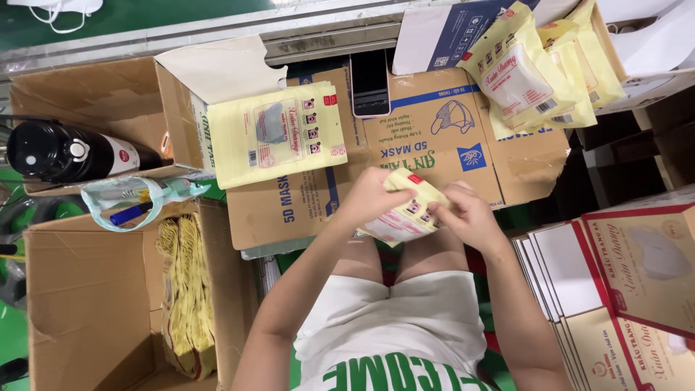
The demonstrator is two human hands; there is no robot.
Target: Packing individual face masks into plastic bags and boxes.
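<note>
- Head view, nearest first: white shorts and a white top with green lettering fill the 6 o'clock edge, the person's knees just under the work.
- Both hands meet at frame centre over a flattened brown carton [405, 137] that serves as a work surface. Left hand [373, 197] clasps the left end of a yellow mask pouch [407, 210]; right hand [467, 217] pinches its right end, fingers closed on it.
- Step in hand, as I judge it: pressing or sealing the pouch's edge, or folding it over. Next move likely calls for a firm, even squeeze along that edge, then setting it on a pile.
- At 11 o'clock of the hands a finished stack of yellow pouches [279, 137] lies flat; at 2 o'clock more pouches in an open box [539, 72] lean loosely.
- A black phone [370, 81] lies at 12 o'clock, a black flask [69, 153] at 9 o'clock, and red-and-cream flat boxes [637, 289] at 4 o'clock.
- Hidden: the pouch's middle sits behind the fingers, so whether it is filled or sealed cannot be told. The yellow bundle [187, 289] in the 8 o'clock carton is too dim to identify.
</note>
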